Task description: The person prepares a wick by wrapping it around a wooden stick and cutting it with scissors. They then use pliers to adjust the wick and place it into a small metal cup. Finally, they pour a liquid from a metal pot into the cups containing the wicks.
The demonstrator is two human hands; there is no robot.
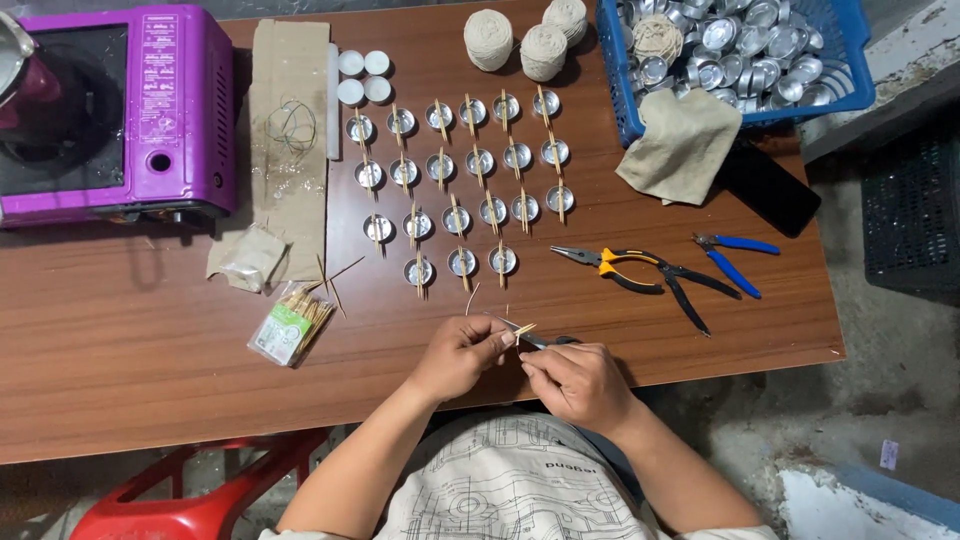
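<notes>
Brown wooden table [120, 350], carrying a purple oven [120, 110], cardboard strip [290, 120], rows of small metal cups [460, 185] with sticks across, twine balls [525, 40], blue basket [850, 60], beige cloth [682, 142], black slab [770, 185], perhaps a phone, yellow-handled pliers [610, 265], blue-handled cutters [735, 258], toothpick packet [292, 325].

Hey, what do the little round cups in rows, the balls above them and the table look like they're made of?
Small round cups: likely thin shiny metal, they glint silver. Cream balls: wound string or twine, matte and fibrous. Brown table: wood or wood-look laminate, with streaky grain and a slight sheen.
</notes>
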